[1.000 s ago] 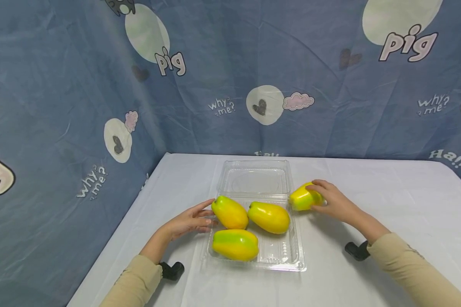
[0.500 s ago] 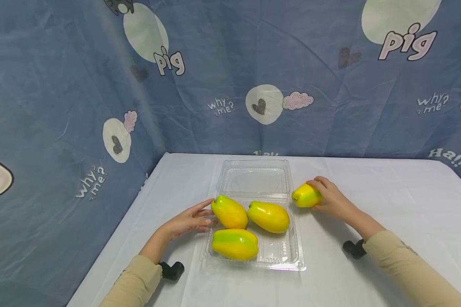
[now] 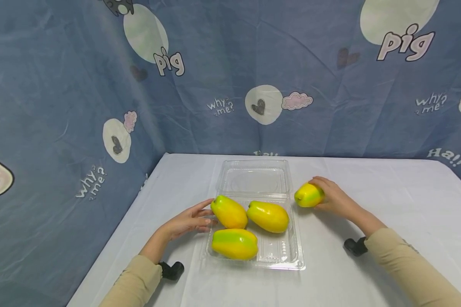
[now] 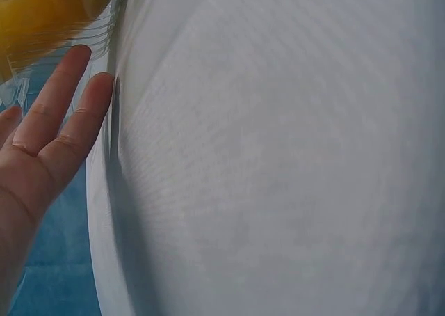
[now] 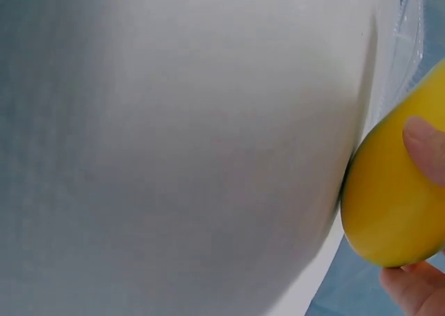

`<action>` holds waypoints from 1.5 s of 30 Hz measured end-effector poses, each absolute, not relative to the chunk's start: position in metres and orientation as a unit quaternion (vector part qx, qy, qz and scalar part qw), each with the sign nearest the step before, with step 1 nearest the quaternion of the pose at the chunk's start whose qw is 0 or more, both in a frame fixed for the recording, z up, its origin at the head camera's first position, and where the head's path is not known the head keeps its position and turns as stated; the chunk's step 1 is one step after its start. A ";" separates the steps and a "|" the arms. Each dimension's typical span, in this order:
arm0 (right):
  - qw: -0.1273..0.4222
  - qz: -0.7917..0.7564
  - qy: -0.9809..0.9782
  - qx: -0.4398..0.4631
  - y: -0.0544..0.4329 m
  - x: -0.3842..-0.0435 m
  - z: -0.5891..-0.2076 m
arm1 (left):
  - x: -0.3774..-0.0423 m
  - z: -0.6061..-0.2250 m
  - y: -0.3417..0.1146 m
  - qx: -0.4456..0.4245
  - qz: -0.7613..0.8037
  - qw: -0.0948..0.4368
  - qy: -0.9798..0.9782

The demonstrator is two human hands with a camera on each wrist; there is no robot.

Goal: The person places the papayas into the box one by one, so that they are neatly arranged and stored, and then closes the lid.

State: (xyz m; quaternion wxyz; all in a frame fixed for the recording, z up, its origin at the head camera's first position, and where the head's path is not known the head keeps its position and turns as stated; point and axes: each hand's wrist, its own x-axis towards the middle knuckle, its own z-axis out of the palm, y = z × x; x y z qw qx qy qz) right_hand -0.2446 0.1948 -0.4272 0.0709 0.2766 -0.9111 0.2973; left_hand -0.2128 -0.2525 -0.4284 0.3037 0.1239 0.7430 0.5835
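My right hand (image 3: 333,199) grips a yellow-green papaya (image 3: 307,195) just right of the clear plastic clamshell box (image 3: 280,254). In the right wrist view the thumb presses that papaya's side and other fingers touch its end; it lies on or close to the white cloth. Three papayas sit in the box: one at the back left (image 3: 229,212), one at the back right (image 3: 269,216), one at the front left (image 3: 235,244). With its fingers spread, my left hand (image 3: 187,222) rests at the box's left wall. The left wrist view shows those fingers extended by the ridged wall.
The box's lid (image 3: 255,177) lies folded open toward the back. A white cloth (image 3: 388,187) covers the table. Blue printed fabric (image 3: 199,51) hangs behind and at the left. A black wrist camera mount (image 3: 171,271) juts below the left forearm, another (image 3: 355,247) by the right.
The papaya in my right hand first turned and shifted back, then moved slightly right, a little farther from the box. The left hand and the other papayas have stayed put.
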 end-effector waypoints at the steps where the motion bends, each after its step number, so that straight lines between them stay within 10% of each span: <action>1: 0.066 0.305 -0.910 0.272 0.196 -0.245 -0.427 | -0.213 -0.428 -0.252 0.124 0.583 0.303 0.743; 45: 0.021 0.375 -0.899 0.224 0.123 -0.140 -0.380 | -0.211 -0.432 -0.250 0.117 0.574 0.291 0.757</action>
